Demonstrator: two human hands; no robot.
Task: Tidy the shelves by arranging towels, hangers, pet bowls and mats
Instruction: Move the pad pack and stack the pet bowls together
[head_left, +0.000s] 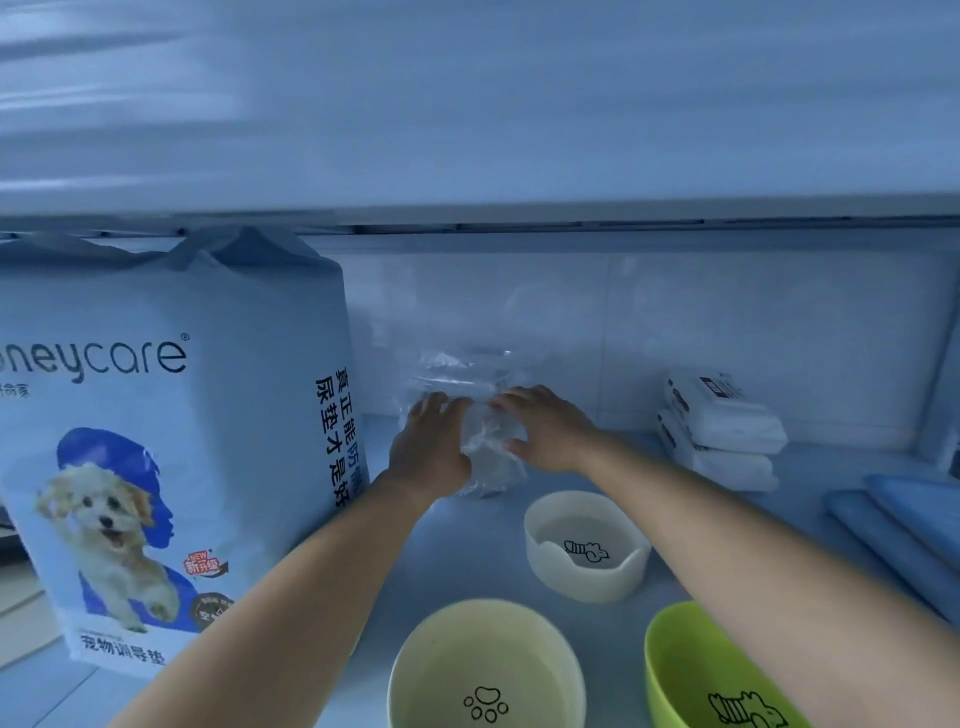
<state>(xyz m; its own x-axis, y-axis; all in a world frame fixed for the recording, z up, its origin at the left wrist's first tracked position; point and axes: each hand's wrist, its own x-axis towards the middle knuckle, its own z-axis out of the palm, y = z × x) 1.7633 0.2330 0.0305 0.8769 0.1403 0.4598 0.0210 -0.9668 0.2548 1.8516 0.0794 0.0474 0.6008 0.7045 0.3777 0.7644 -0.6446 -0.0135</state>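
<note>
left hand (434, 441) and right hand (550, 431), fingers curled around opposite sides of a clear plastic packet (488, 447)

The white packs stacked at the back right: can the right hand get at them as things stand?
Probably yes. The right hand holds the clear plastic bag, but only bare shelf lies between it and the white packs.

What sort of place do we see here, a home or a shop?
Probably a pet-supply shelf, in a shop or a storeroom; I cannot tell which. A large bag of pet training pads stands there, with a paw-print bowl and a green bowl nearby.
</note>
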